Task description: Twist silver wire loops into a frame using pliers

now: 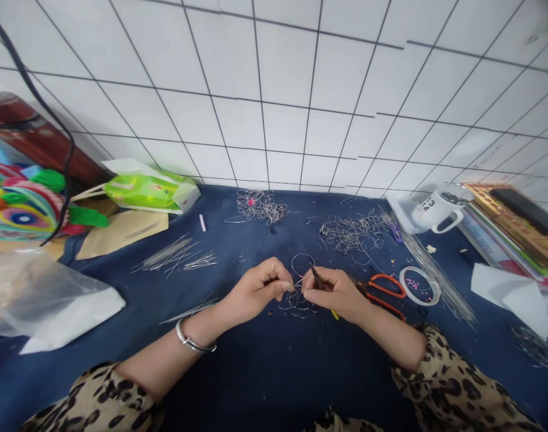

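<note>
My left hand (261,287) is closed, with thumb and fingertips pinching a thin metal wire. Close beside it, my right hand (334,295) wraps around small pliers; their dark jaws (317,277) point up and a bit of yellow handle (335,314) shows below the palm. A thin wire loop (303,255) rises between the two hands. Under the fingertips lie loose bent wire pieces (298,307) on the blue cloth. Just right of my right hand are orange-handled scissors (387,284), their blades partly hidden.
Tangled wire heaps (261,207) (352,233) lie toward the tiled wall. Straight wires (168,253) are at left, with a longer bundle (440,279) at right. A round dish (402,277) holds pink beads. A white mug (436,211), books (508,234), a green packet (150,191) and a plastic bag (44,294) flank the space.
</note>
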The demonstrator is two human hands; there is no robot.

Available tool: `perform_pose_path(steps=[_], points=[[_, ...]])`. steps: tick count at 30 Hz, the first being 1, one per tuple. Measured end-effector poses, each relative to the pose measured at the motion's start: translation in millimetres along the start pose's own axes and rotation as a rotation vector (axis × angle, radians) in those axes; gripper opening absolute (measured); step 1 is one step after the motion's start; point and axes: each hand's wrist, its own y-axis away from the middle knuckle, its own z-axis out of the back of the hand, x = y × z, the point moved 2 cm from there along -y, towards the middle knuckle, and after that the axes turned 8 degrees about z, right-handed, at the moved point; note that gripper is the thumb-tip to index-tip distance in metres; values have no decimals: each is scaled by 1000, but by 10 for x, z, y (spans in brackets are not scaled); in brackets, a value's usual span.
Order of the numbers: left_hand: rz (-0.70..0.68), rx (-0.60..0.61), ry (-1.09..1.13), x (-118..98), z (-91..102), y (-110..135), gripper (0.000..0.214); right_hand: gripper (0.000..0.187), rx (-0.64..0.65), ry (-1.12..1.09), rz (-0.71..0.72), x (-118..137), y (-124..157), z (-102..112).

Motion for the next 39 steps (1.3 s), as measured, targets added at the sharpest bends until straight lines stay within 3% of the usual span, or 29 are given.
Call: perform_pose_path(steps=[2, 4, 6, 13, 20, 23, 30, 36, 39], points=[[-4, 3, -1, -1, 0, -4, 8, 15, -27, -4, 9, -6, 1, 4], [-22, 0, -29, -3, -3, -3, 8, 26, -18, -47, 8, -10, -1, 8], [-34, 1, -67, 1, -9, 3, 8, 35, 47, -69, -16, -14, -3, 9], [-31, 21, -105, 54, -23, 27, 8, 31, 215, -46, -88, -54, -8, 24], [-2, 28, -96, 46, -36, 28, 10, 18, 155, 4, -58, -77, -2, 40], [15, 16, -85, 51, -30, 20, 11, 18, 189, -18, -68, -86, 2, 27], [83, -7, -69, 83, -53, 16, 14, 25, 52, -25, -43, -86, -18, 17], [90, -29, -110, 44, -101, 15, 13, 15, 59, 47, -67, -75, -10, -34], [96, -11, -120, 17, -124, 18, 12, 14, 4, 70, -63, -72, 0, -53]])
